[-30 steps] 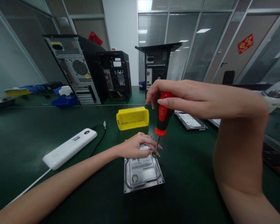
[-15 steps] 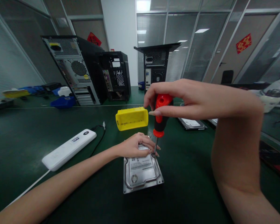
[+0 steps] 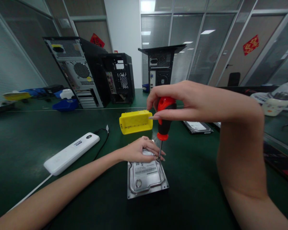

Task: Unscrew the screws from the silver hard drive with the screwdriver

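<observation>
A silver hard drive [image 3: 147, 177] lies label up on the dark green table. Across its far end rests my left hand [image 3: 140, 150], gripping it, with the thumb and fingertips beside the screwdriver's tip. My right hand [image 3: 177, 100] is wrapped from above round the red and black handle of a screwdriver [image 3: 165, 123]. The shaft points down, nearly upright, and its tip meets the drive's right edge near the far end. Whatever screw is under the tip is too small to make out. Just beyond the drive stands a yellow bin [image 3: 136, 123] with small dark bits in it.
On the left is a white power bank [image 3: 72, 153] marked 18, with a cable. Computer cases [image 3: 80, 70] stand at the back, a smaller case [image 3: 160, 68] behind my right hand. Another hard drive [image 3: 197, 126] lies to the right, and a blue bin [image 3: 65, 104] sits back left.
My right hand and forearm have shifted slightly left, and the screwdriver's handle has turned, showing more black. The tip stays on the drive. My left hand and the drive have hardly moved.
</observation>
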`<state>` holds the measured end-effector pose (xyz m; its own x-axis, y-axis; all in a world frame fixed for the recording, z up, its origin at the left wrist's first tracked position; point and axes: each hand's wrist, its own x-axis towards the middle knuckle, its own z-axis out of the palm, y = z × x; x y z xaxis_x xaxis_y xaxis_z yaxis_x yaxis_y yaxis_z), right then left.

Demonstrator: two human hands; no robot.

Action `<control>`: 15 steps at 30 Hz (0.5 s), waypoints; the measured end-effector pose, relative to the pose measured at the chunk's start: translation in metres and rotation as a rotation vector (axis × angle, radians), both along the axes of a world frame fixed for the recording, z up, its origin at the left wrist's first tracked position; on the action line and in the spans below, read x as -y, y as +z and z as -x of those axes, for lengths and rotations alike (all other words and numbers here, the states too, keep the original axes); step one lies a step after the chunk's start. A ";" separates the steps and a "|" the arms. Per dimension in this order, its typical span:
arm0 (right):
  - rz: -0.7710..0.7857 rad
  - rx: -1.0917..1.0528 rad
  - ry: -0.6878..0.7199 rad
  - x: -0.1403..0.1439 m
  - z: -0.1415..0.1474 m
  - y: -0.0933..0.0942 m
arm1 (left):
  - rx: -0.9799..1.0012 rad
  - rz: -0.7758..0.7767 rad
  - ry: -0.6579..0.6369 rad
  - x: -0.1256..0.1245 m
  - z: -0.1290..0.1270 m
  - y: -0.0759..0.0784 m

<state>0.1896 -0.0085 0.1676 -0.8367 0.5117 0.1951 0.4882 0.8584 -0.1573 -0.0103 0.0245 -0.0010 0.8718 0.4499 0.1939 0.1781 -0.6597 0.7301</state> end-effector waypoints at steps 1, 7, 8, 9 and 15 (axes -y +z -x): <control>-0.013 -0.003 -0.009 0.000 0.001 0.000 | 0.001 0.001 0.001 0.000 0.000 0.000; -0.040 -0.050 0.010 0.000 0.003 -0.004 | -0.006 -0.015 0.019 0.001 -0.002 0.000; -0.046 -0.058 0.017 0.000 0.002 -0.004 | 0.001 -0.016 0.028 0.001 -0.003 -0.001; -0.055 -0.062 0.024 0.000 0.001 -0.005 | 0.013 -0.016 0.039 0.002 -0.003 -0.002; -0.071 -0.057 0.065 -0.004 -0.004 -0.005 | 0.070 -0.054 0.150 0.004 -0.006 -0.008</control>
<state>0.1938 -0.0045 0.1625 -0.8543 0.4397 0.2773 0.4228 0.8980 -0.1214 -0.0045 0.0204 -0.0091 0.7790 0.5615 0.2791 0.2278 -0.6681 0.7083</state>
